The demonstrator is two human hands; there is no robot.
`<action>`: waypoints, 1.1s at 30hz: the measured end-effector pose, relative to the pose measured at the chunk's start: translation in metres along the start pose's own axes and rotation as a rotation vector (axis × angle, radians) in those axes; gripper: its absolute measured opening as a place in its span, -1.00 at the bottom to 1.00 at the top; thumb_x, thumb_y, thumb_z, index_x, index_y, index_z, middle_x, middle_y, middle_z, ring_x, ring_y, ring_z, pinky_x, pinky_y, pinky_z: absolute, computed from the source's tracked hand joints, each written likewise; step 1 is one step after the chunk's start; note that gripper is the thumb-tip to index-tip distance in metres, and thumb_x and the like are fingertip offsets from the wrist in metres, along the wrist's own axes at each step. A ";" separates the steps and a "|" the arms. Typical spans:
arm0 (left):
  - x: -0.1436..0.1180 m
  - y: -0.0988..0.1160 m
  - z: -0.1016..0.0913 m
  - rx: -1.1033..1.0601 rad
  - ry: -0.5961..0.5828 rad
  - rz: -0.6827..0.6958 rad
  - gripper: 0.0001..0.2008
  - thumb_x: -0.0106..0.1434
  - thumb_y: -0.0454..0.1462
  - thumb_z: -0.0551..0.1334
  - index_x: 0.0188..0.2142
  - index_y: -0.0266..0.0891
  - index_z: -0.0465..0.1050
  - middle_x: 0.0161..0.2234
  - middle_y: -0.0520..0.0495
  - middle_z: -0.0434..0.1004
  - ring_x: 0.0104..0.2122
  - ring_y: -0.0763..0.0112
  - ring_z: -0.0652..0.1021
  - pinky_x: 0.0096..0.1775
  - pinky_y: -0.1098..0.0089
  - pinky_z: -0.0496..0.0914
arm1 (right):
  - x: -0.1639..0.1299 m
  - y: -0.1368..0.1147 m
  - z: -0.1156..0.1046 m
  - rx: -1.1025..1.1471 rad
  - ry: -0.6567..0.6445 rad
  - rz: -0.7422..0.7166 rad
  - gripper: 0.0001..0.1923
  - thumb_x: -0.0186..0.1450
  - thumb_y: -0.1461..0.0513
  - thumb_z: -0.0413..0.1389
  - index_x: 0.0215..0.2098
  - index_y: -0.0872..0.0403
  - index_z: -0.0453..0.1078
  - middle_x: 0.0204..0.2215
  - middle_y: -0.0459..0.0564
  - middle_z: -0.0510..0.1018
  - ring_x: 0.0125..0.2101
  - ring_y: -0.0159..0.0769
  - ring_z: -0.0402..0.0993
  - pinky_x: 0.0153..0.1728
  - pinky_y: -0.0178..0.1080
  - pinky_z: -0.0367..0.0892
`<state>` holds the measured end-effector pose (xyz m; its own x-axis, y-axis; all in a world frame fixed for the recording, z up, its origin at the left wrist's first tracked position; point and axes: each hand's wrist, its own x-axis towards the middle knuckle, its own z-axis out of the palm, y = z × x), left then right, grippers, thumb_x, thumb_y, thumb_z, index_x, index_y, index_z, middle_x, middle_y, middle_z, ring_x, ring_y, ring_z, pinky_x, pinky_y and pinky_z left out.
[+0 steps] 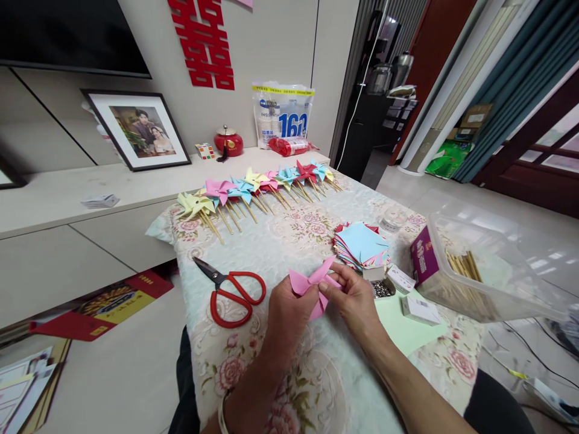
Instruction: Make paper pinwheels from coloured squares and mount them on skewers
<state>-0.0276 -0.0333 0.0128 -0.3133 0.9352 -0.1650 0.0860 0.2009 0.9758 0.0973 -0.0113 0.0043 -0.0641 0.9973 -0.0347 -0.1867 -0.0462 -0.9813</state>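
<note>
From where I stand, the pink paper (313, 279) is held over the tablecloth (275, 253); likely light, soft, easily creased, best held at its folded middle. Left hand (292, 307) and right hand (357, 298) both pinch it, fingers curled, forearms converging.

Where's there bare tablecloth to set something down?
Free: the middle of the tablecloth, bordered by the pinwheel row, scissors and paper stack; also the near cloth between the forearms. Crowded: the right side, with stack, white boxes and clear bin close together; also around the pink paper held by the left hand and right hand.
</note>
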 end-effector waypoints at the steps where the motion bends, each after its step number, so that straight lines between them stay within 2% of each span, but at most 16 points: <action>1: 0.000 -0.001 0.000 -0.004 -0.007 -0.004 -0.85 -0.03 -0.22 0.33 -0.52 -0.29 0.50 -0.63 0.11 0.35 -0.55 0.42 0.35 -0.50 0.46 0.22 | 0.000 0.000 0.000 -0.003 -0.003 -0.001 -0.53 0.01 0.13 0.41 -0.12 0.05 0.52 -0.46 -0.08 0.64 -0.46 -0.23 0.53 -0.38 -0.22 0.38; 9: 0.004 -0.010 0.001 -0.123 -0.078 -0.051 -0.84 -0.02 -0.21 0.33 -0.50 -0.28 0.51 -0.60 0.07 0.42 -0.54 0.41 0.38 -0.51 0.46 0.22 | 0.001 0.003 -0.004 -0.054 0.008 -0.011 -0.51 0.06 0.10 0.37 -0.05 0.05 0.50 -0.36 -0.01 0.68 -0.38 -0.16 0.59 -0.33 -0.17 0.44; 12: 0.006 -0.015 0.003 -0.209 -0.129 -0.076 -0.79 -0.04 -0.19 0.36 -0.44 -0.29 0.55 -0.57 0.04 0.48 -0.52 0.37 0.44 -0.48 0.44 0.27 | 0.001 0.003 -0.005 -0.051 -0.004 -0.003 -0.52 0.07 0.11 0.37 -0.06 0.05 0.49 -0.32 0.01 0.69 -0.34 -0.15 0.60 -0.30 -0.17 0.45; 17: 0.005 -0.013 0.002 -0.357 -0.239 -0.108 -0.65 -0.04 -0.13 0.46 -0.31 -0.32 0.59 -0.48 -0.03 0.58 -0.44 0.31 0.52 -0.37 0.40 0.36 | 0.000 -0.005 -0.004 0.008 -0.024 -0.002 -0.56 0.05 0.11 0.39 -0.13 0.04 0.50 -0.35 -0.01 0.68 -0.35 -0.16 0.60 -0.30 -0.18 0.45; 20: 0.006 -0.012 0.000 -0.434 -0.299 -0.112 -0.63 0.01 -0.10 0.45 -0.28 -0.35 0.60 -0.46 -0.03 0.59 -0.44 0.35 0.52 -0.34 0.41 0.36 | -0.001 -0.008 -0.004 0.022 -0.030 -0.014 -0.58 0.07 0.09 0.38 -0.14 0.03 0.49 -0.43 -0.07 0.65 -0.44 -0.23 0.56 -0.34 -0.20 0.43; 22: 0.008 -0.013 -0.002 -0.460 -0.303 -0.103 -0.63 0.02 -0.10 0.44 -0.28 -0.35 0.61 -0.46 -0.03 0.59 -0.45 0.36 0.51 -0.34 0.42 0.36 | -0.001 -0.008 -0.005 -0.011 -0.027 -0.041 -0.57 0.11 0.07 0.35 -0.10 0.03 0.48 -0.45 -0.09 0.64 -0.45 -0.25 0.54 -0.34 -0.20 0.43; 25: 0.011 -0.015 -0.003 -0.432 -0.243 -0.085 -0.62 -0.01 -0.10 0.44 -0.29 -0.35 0.60 -0.48 -0.01 0.58 -0.47 0.36 0.50 -0.36 0.41 0.35 | -0.004 -0.014 -0.007 -0.149 0.016 -0.179 -0.58 0.17 0.07 0.31 -0.05 0.04 0.47 -0.33 -0.02 0.65 -0.33 -0.21 0.57 -0.23 -0.14 0.45; 29: 0.012 -0.012 -0.002 -0.405 -0.173 -0.126 -0.64 -0.10 -0.15 0.46 -0.34 -0.35 0.56 -0.51 0.00 0.56 -0.49 0.34 0.50 -0.37 0.39 0.36 | -0.013 -0.044 -0.017 -0.419 0.108 -0.389 -0.68 0.28 0.11 0.23 -0.02 0.01 0.49 -0.22 0.03 0.64 -0.23 -0.18 0.57 -0.14 -0.11 0.44; 31: 0.010 -0.008 -0.002 -0.425 -0.157 -0.145 -0.67 -0.11 -0.19 0.46 -0.37 -0.34 0.54 -0.52 0.03 0.56 -0.51 0.39 0.48 -0.38 0.41 0.35 | -0.015 -0.069 -0.032 -0.542 0.129 -0.471 -0.73 0.31 0.13 0.19 -0.04 0.01 0.51 -0.22 0.03 0.65 -0.23 -0.17 0.57 -0.15 -0.12 0.44; 33: 0.009 -0.006 -0.001 -0.437 -0.139 -0.170 -0.70 -0.13 -0.23 0.45 -0.39 -0.33 0.52 -0.53 0.06 0.55 -0.53 0.43 0.47 -0.40 0.44 0.32 | -0.011 -0.099 -0.056 -0.675 0.163 -0.532 -0.75 0.30 0.13 0.19 -0.08 0.02 0.52 -0.24 0.03 0.65 -0.25 -0.16 0.58 -0.19 -0.13 0.44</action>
<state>-0.0321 -0.0267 0.0060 -0.1568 0.9358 -0.3156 -0.3701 0.2406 0.8973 0.1716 -0.0145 0.0912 0.0169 0.8751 0.4837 0.4715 0.4197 -0.7756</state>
